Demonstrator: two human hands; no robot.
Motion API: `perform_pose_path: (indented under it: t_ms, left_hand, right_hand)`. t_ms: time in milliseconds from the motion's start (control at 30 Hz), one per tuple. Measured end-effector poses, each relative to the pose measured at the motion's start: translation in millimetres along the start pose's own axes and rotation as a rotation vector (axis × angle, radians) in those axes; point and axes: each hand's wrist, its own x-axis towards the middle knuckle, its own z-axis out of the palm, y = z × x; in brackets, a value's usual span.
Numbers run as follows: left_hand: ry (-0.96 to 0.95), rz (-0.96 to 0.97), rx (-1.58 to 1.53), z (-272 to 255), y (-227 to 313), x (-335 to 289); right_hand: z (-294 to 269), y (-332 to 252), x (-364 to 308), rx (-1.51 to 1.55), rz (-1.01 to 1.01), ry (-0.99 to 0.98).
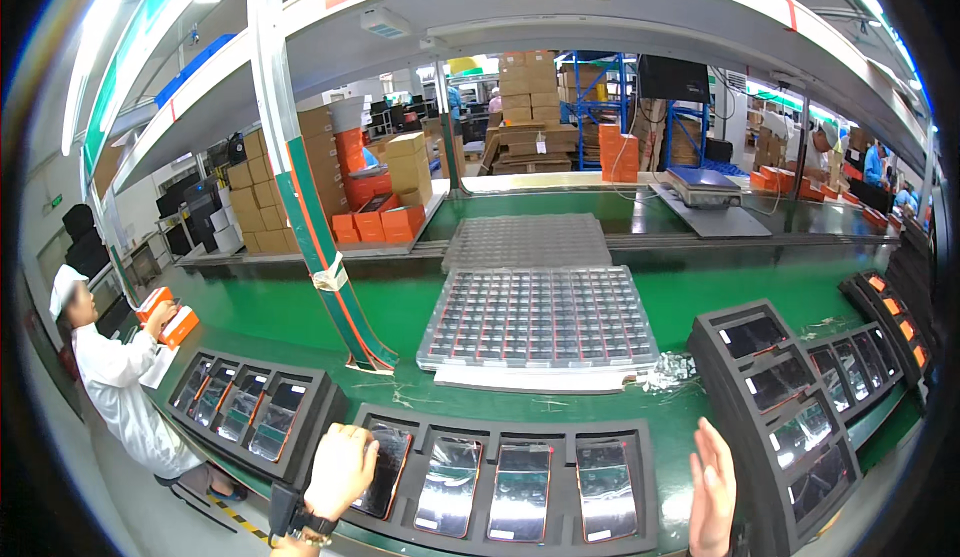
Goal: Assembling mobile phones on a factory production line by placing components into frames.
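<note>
In front of me lies a dark grey foam tray (455, 542) with a row of smartphones face up in its slots. My left hand (343, 469), fingers curled, is at the left edge of the leftmost smartphone (388, 472) and appears to grip it; the fingertips are partly hidden. Beside it sit a second smartphone (448, 487), a third smartphone (519, 492) and a fourth smartphone (606, 489), all with orange edges and glossy screens. My right hand (712, 487) is held on edge off the tray's right end, fingers straight, holding nothing.
More phone-filled foam trays stand left (270, 447) and right (790, 417). Beyond lies a clear plastic compartment tray (537, 317) on the green bench. A taped post (325, 247) rises left of it. A scale (703, 189) sits farther back. At far left, a co-worker (125, 377) handles orange boxes.
</note>
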Motion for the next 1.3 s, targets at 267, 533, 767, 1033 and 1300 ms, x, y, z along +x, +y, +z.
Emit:
perform_pose_path:
  t_ms: [267,533,767,1033,1300]
  left_hand:
    - [-0.063,-0.315,-0.586,39.7,-0.3,-34.2]
    - [-0.292,-0.653,-1.088,21.9,-2.2,-13.7]
    - [0.061,-0.323,-0.603,-20.4,54.1,-6.1]
    - [-0.126,-0.357,-0.821,37.2,77.4,-7.3]
    - [-0.162,-0.272,-0.481,45.8,93.2,-13.6]
  right_hand:
    - [13.6,39.3,-51.2,-1.014,0.005,-0.153]
    - [3.1,50.8,-55.7,-0.955,-0.018,-0.114]
    - [3.1,50.1,-58.5,-0.977,-0.018,-0.095]
    - [3.9,49.6,-57.6,-0.962,-0.022,-0.084]
    - [9.1,44.1,-50.9,-0.925,-0.038,-0.070]
